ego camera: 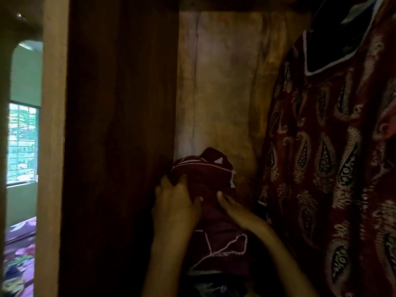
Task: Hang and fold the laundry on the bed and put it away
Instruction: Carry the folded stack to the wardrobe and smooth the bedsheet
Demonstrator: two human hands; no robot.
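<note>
A folded maroon garment with white trim (205,174) lies on top of a stack of dark clothes (220,249) inside a wooden wardrobe. My left hand (177,200) rests on its left side, fingers spread and curled over the fabric. Beside it, my right hand (233,207) presses the garment's front with straight fingers. At the right hangs a red dress with paisley print (325,146) on a hanger, close to my right forearm.
The wardrobe's dark side panel (120,125) stands just left of the stack, its paper-lined back wall (225,82) behind. Past the wardrobe's outer edge at far left are a barred window (22,142) and a bed with a purple floral sheet (19,254).
</note>
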